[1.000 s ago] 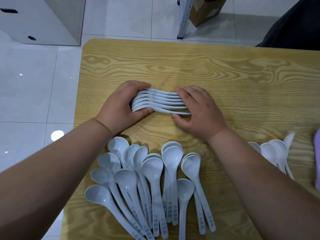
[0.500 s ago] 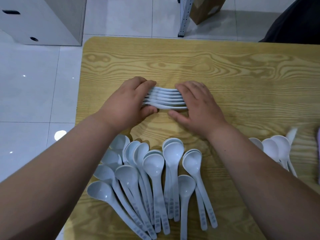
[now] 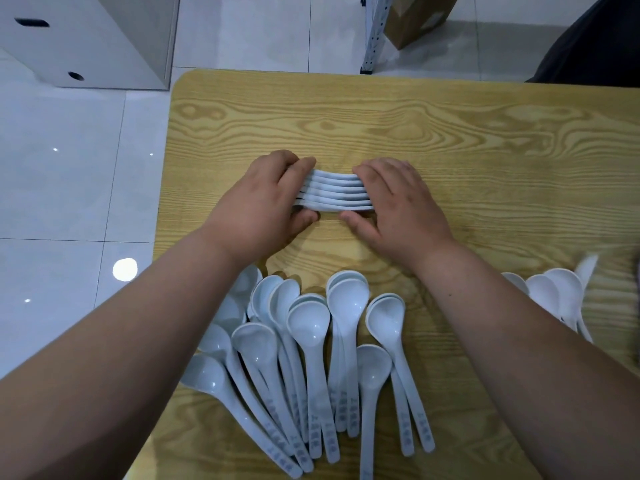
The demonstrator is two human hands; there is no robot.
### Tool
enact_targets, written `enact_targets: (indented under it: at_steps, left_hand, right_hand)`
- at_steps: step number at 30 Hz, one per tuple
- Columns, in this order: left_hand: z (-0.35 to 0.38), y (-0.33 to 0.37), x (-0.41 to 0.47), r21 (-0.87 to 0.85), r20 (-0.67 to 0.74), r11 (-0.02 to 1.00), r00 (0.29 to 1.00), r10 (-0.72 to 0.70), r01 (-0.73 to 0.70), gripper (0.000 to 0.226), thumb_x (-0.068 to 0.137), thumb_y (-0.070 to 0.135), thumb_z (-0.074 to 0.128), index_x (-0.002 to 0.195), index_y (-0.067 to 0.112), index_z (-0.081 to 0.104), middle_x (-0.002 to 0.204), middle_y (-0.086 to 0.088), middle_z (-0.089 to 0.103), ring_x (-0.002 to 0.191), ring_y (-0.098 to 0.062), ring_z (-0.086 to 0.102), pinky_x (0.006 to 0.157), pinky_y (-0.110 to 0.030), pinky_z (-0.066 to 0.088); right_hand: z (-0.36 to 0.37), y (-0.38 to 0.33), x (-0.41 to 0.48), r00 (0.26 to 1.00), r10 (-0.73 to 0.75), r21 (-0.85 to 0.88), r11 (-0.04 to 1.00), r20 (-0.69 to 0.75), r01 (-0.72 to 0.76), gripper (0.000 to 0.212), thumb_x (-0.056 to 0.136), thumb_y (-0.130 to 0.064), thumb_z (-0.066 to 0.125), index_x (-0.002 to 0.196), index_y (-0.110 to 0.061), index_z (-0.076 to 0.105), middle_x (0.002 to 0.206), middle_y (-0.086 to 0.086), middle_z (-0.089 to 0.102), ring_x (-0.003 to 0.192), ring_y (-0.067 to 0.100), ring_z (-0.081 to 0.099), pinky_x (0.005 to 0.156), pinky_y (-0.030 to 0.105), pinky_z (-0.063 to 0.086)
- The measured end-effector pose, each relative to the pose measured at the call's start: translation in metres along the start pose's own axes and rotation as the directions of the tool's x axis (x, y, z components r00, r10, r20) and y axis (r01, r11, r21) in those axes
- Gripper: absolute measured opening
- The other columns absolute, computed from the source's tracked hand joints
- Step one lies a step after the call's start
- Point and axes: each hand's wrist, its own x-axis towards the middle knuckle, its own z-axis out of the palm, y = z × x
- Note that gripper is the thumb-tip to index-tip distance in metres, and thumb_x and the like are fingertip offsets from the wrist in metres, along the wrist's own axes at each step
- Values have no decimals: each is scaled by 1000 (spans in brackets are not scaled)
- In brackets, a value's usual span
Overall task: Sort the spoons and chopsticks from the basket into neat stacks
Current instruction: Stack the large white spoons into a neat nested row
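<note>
Looks like a plain work room or store room, hard to tell which. Shiny white square floor tiles all around, with lamp light glinting off them. On them, a light yellow table with wavy wood grain. Past its far edge, a big white cupboard with dark slots, a grey metal rack leg full of small holes and a brown cardboard box. More than 20 matching white plastic soup spoons on the table.

Wooden table: nested spoon stack, loose spoons, right-edge spoons.
</note>
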Motion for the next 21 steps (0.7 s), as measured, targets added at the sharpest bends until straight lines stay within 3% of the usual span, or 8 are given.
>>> enact_targets:
  at_steps: [6, 10, 13, 21]
  left_hand:
    - [-7, 3, -2, -11, -18, 1000, 1000, 10, -10, 68, 83, 41, 65, 138, 3, 53, 125, -22, 52, 106, -40, 55, 97, -46, 45]
    - [-10, 3, 2, -44, 19, 999, 999, -27, 28, 71, 81, 43, 64, 139, 4, 53, 125, -21, 52, 106, -39, 55, 96, -45, 46]
    - [-10, 6, 1, 9, 28, 1000, 999, -22, 22, 76, 81, 47, 61, 141, 1, 50, 127, -23, 52, 110, -41, 55, 98, -47, 45]
    - [-7, 5, -1, 216, 27, 974, 997, 68, -72, 80, 84, 49, 63, 141, -4, 48, 138, -27, 50, 134, -47, 41, 114, -54, 33]
  right_hand:
    - [-4, 4, 0, 997, -3, 11, 1000, 72, 2, 69, 95, -57, 46, 143, -7, 49, 140, 12, 53, 133, 32, 45, 116, 52, 31]
    - [-7, 6, 2, 998, -14, 15, 1000, 54, 14, 68, 95, -57, 46, 140, -6, 52, 137, 12, 55, 130, 32, 47, 115, 47, 33]
    - [-6, 4, 1, 999, -14, -9, 1000, 43, 15, 71, 94, -57, 46, 142, -5, 49, 138, 14, 54, 131, 33, 46, 115, 48, 33]
    - [-14, 5, 5, 964, 46, -73, 997, 260, -28, 90, 88, -70, 33, 158, -14, 22, 161, 8, 29, 150, 28, 23, 123, 51, 17]
